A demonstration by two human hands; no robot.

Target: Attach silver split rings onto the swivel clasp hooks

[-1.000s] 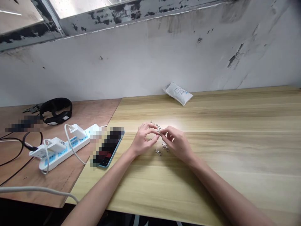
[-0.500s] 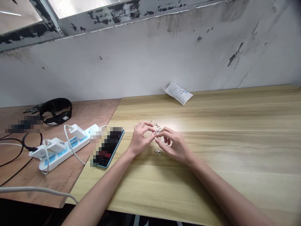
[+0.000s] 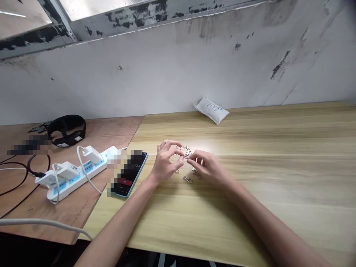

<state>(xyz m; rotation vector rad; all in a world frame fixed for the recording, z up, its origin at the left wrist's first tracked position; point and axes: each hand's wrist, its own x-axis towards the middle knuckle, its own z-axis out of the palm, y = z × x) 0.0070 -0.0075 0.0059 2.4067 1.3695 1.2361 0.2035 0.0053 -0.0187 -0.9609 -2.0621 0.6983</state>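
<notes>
You seem to be at a fine fingertip step: small metal clips (image 3: 188, 154) sit between your two hands, in from the left edge of the table (image 3: 267, 148), between its near and far edges. Your left hand (image 3: 165, 166) is curved and part open, thumb and fingertips close at the clips; your right hand (image 3: 209, 167) has thumb and forefinger almost together. You cannot tell from here which has a firm hold. A loose clip (image 3: 188, 180) and a ring (image 3: 177, 171) lie toward the near edge. The next move probably calls for a light, steady pinch. By the left edge, your phone (image 3: 131, 184) reads ":04", partly masked; the packet (image 3: 211, 109) at the far edge carries a label too small to read.
</notes>
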